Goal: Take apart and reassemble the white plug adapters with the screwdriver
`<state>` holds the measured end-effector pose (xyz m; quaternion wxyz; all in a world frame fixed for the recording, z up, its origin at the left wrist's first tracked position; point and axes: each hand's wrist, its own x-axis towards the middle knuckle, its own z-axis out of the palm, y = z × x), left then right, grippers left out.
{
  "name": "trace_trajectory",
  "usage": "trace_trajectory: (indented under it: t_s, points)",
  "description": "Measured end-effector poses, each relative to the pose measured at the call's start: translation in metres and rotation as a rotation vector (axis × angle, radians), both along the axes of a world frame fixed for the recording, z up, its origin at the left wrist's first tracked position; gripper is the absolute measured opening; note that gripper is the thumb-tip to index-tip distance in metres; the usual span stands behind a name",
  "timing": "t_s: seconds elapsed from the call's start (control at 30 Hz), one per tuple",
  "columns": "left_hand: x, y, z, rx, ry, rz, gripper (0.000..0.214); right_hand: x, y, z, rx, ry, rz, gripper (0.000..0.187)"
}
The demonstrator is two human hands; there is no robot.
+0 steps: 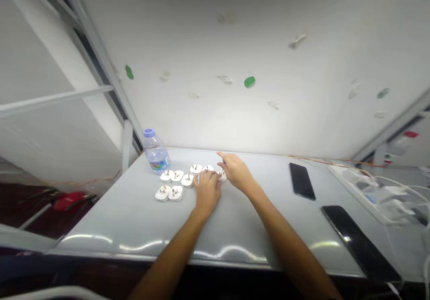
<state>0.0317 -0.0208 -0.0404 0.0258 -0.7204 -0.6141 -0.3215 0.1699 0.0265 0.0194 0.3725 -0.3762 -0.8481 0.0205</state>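
Observation:
Several white plug adapters (175, 193) lie prongs up in uneven rows on the grey table (245, 228). My left hand (207, 190) rests at the right end of them, its bent fingers closed around a plug adapter and hiding part of it. Just to the right, my right hand (235, 170) hovers beside another plug adapter (221, 174). Its index finger and thumb stretch out apart, and I see nothing held between them. The curled outer fingers are partly hidden.
A water bottle (156, 153) with a blue cap stands at the back left. Two dark phones, one farther back (302, 181) and one nearer (359, 242), lie to the right. Beyond is a white power strip (356, 190) with cables. A white wall (208, 125) bounds the back.

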Motion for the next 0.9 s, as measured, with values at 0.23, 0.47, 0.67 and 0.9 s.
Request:
trace_trajectory:
  t_s: [0.23, 0.47, 0.67, 0.9]
  points:
    - [0.000, 0.000, 0.000, -0.003, 0.007, 0.011, 0.019, -0.001, 0.001, 0.000, -0.064, -0.008, 0.018, 0.039]
    - [0.000, 0.001, -0.002, -0.015, 0.012, 0.018, 0.018, -0.003, -0.003, 0.002, -0.086, -0.023, 0.017, 0.042]
    - [0.002, 0.001, -0.001, -0.006, 0.030, 0.027, 0.018, 0.000, -0.001, 0.003, -0.201, 0.015, 0.062, 0.032]
    - [0.003, 0.001, -0.001, -0.020, 0.051, 0.025, 0.021, 0.004, -0.006, -0.008, -0.141, 0.178, 0.046, 0.020]
